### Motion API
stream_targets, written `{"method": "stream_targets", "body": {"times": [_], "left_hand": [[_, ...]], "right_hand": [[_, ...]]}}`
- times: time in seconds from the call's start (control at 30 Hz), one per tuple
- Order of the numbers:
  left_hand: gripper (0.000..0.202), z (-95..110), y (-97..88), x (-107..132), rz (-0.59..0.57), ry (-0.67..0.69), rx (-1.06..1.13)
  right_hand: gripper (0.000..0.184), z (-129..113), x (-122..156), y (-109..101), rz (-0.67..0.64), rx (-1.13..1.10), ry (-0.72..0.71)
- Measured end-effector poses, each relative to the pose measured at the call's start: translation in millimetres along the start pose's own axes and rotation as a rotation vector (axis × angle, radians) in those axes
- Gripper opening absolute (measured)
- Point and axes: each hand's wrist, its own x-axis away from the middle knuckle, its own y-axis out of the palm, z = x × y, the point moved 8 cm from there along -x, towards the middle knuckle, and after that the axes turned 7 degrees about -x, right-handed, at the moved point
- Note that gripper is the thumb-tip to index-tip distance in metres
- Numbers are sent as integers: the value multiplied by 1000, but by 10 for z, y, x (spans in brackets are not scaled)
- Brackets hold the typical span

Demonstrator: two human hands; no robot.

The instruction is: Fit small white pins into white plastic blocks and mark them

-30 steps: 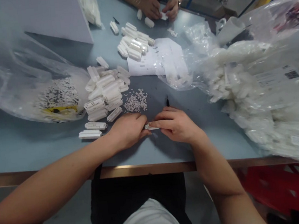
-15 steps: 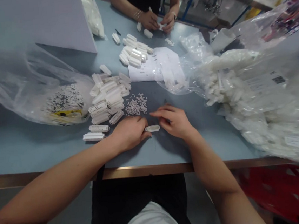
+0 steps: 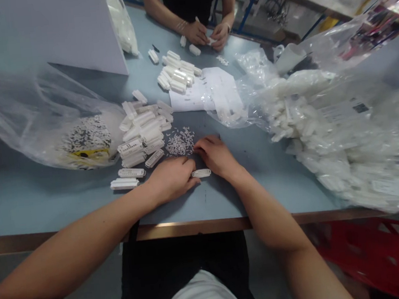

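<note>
Sitting far left, a clear plastic bag (image 3: 60,130) sags on the blue-grey bench (image 3: 49,206), its thin film crinkled around small white parts. Next come ribbed, rectangular white plastic connector housings (image 3: 142,136) in a loose heap. The left hand (image 3: 172,180) rests open beside a heap of tiny white pins (image 3: 179,143). Just changed: the slotted connector housing (image 3: 201,173), pinched between both hands a moment ago, now lies flat on the bench between them. Neither hand clamps it; the hands are apart. The right hand (image 3: 216,156) has moved up, fingers spread. Beyond sit a paper sheet (image 3: 194,93) and a co-worker's hands (image 3: 208,37). Far right, a bulging plastic bag (image 3: 341,126).
</note>
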Motion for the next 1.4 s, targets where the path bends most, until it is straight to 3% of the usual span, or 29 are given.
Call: {"method": "stream_targets", "body": {"times": [0.27,0.43,0.57,0.87,1.03,1.4], "left_hand": [[29,-19,14,-10,-8,3,4],[29,-17,-7,-5,-10,4,30],[27,-45,2,-2,-11,-18,65],[30,-78,32,5,-4,-13,30],[29,-72,15,9,-18,-14,64],[32,-69,44,11,-7,-2,16]], "right_hand": [[15,58,35,1,14,-1,1],[11,79,53,-86,57,-57,10],[19,28,97,-206,66,-145,-3],[14,-105,274,-347,6,-217,-37],[21,-216,325,-390,-40,-259,-111],[26,-292,395,-360,-118,-272,-109]]}}
